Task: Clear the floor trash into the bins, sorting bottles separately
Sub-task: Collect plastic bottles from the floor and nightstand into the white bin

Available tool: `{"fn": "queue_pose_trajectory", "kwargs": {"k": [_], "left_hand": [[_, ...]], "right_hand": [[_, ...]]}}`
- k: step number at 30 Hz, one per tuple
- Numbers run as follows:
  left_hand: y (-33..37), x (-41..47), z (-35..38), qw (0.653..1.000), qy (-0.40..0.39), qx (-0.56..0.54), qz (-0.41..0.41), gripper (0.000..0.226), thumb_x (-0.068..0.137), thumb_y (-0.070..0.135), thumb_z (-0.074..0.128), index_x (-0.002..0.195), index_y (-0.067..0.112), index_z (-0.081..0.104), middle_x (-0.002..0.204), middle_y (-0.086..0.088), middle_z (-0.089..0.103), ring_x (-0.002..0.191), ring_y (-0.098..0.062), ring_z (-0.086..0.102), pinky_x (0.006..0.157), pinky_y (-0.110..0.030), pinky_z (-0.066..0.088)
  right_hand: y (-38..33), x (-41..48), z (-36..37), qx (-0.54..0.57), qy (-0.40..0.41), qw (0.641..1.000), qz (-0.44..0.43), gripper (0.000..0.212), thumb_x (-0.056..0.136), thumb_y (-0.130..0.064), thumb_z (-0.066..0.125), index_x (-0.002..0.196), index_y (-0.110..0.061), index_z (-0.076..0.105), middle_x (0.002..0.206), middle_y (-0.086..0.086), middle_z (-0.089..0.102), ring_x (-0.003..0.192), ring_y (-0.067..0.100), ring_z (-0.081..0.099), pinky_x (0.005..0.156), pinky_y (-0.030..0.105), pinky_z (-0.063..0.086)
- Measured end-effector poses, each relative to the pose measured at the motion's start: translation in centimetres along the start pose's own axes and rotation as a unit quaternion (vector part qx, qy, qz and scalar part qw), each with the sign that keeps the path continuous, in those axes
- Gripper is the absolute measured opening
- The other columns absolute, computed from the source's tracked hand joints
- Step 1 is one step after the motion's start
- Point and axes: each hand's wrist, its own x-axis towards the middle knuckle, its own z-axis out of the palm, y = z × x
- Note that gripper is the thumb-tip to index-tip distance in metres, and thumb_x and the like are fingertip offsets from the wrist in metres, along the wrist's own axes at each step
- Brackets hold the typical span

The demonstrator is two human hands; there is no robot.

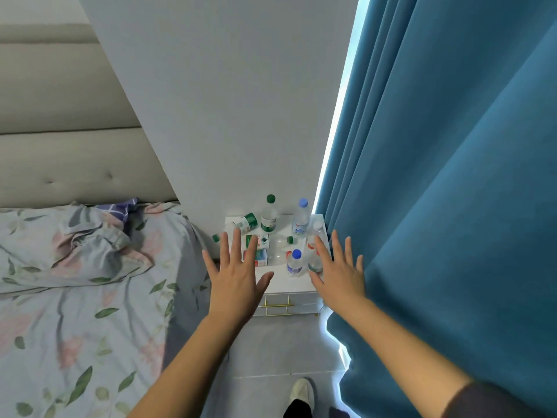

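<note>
Mid-frame, my left hand (238,276) and right hand (340,273) are spread wide, apparently above the bottles (269,218) crowding the white nightstand (284,285).

Daylight pours in along the left edge of the blue curtain (452,176), a blown-out white strip, with more glare at its hem. Just left of it the clear bottles (269,217) look pale and soft. The wall (226,101) beyond is evenly lit, shadows faint; straight lines lean near the frame edges.
</note>
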Motion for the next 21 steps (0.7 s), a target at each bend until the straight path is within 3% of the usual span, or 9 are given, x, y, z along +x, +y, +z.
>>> {"fn": "queue_pose_trajectory", "kwargs": {"k": [4,8,13,21], "left_hand": [[2.0,3.8,3.6,0.998,-0.056,0.001,0.003,0.076,0.087,0.058,0.051,0.149,0.020,0.027,0.159,-0.013,0.012,0.146,-0.037,0.005,0.109,-0.066,0.008],[3.2,7.0,8.5,0.986,-0.166,0.017,0.014,0.078,0.094,0.058,0.036,0.152,0.024,-0.001,0.159,-0.009,-0.013,0.145,-0.032,-0.015,0.112,-0.061,-0.005],[4.0,11.3,15.0,0.966,-0.254,0.032,0.045,0.081,0.094,0.057,0.038,0.151,0.024,-0.009,0.159,-0.010,-0.015,0.145,-0.032,-0.015,0.114,-0.060,-0.005],[4.0,17.5,21.8,0.952,-0.291,0.002,0.099,0.082,0.094,0.049,0.048,0.151,0.023,-0.005,0.159,-0.009,-0.013,0.147,-0.032,-0.007,0.116,-0.053,0.007]], "right_hand": [[2.3,4.5,2.4,0.005,-0.057,0.998,0.017,0.073,0.097,-0.049,0.038,0.150,-0.034,-0.011,0.159,0.004,-0.016,0.146,0.037,-0.008,0.114,0.056,0.016],[3.5,8.4,5.5,0.006,-0.112,0.993,0.034,0.074,0.097,-0.045,0.041,0.150,-0.033,-0.010,0.160,0.004,-0.013,0.146,0.037,-0.001,0.112,0.053,0.024],[4.7,12.8,9.6,0.028,-0.155,0.985,0.064,0.072,0.097,-0.038,0.045,0.150,-0.030,-0.002,0.160,0.006,-0.007,0.145,0.035,0.009,0.109,0.049,0.033],[5.1,18.8,14.1,0.116,-0.138,0.977,0.110,0.063,0.094,-0.024,0.051,0.148,-0.028,0.017,0.155,0.007,0.012,0.132,0.031,0.033,0.097,0.042,0.045]]}}
